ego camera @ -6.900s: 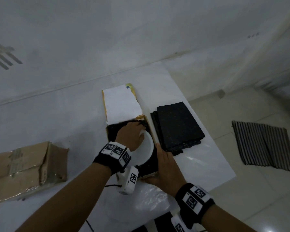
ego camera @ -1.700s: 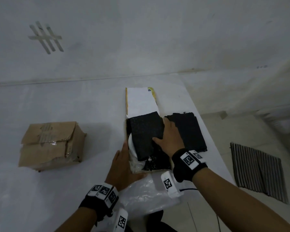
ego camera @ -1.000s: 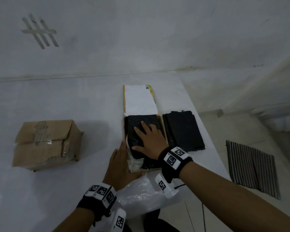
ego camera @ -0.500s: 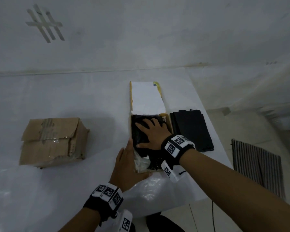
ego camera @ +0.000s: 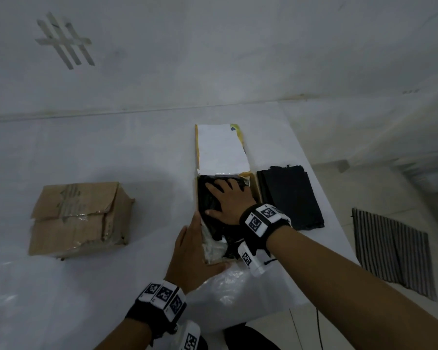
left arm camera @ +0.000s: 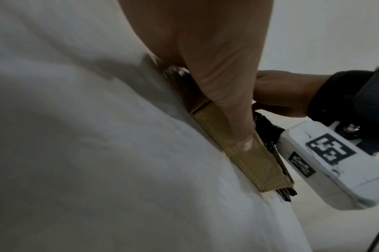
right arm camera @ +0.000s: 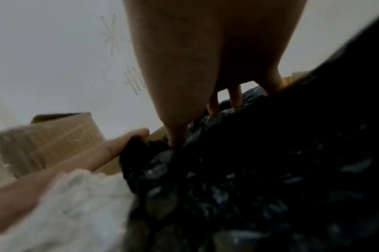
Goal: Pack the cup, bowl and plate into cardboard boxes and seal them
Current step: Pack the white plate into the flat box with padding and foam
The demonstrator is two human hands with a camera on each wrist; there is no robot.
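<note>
A person's right hand, fingers spread and flat, presses a black foam pad down into an open cardboard box at the centre of a white table. The left hand braces the box's outer wall at 9 o'clock, fingers straight and together, thumb along the near side. The box's lid lies open at 12 o'clock. More black foam sits just beside the box at 3 o'clock; a taped cardboard carton stands well apart at 9 o'clock. Crumpled white wrapping (contents hidden) shows under the pad.
</note>
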